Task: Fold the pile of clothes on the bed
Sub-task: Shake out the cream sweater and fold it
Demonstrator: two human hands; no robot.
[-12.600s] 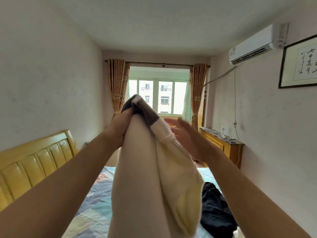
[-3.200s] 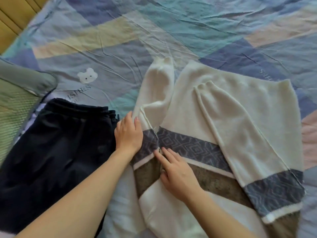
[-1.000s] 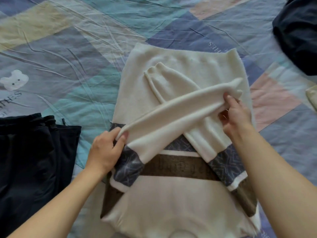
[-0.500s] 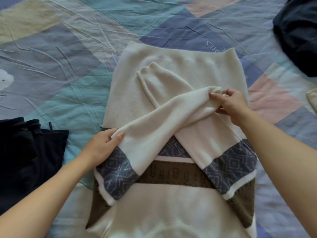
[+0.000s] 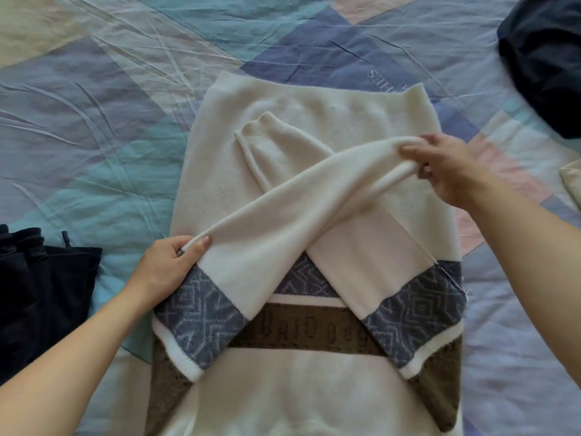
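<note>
A cream sweater (image 5: 314, 401) with blue-grey and brown patterned bands lies flat on the bed, both sleeves crossed over its body. My left hand (image 5: 163, 269) pinches the left edge of the upper sleeve (image 5: 283, 221) near the shoulder fold. At the sweater's right side, my right hand (image 5: 446, 165) grips that sleeve's cuff end and holds it slightly above the body. The lower sleeve (image 5: 261, 140) lies flat underneath, its cuff pointing up and left.
Dark folded trousers (image 5: 37, 294) lie at the left edge. A dark navy garment (image 5: 547, 58) is heaped at the top right, and a pale cloth corner (image 5: 572, 180) shows at the right edge. The patchwork bedsheet (image 5: 110, 121) spreads around the sweater.
My right hand has shifted the cuff of the upper sleeve slightly toward the sweater's right edge. My left hand keeps its hold on the sleeve's left edge.
</note>
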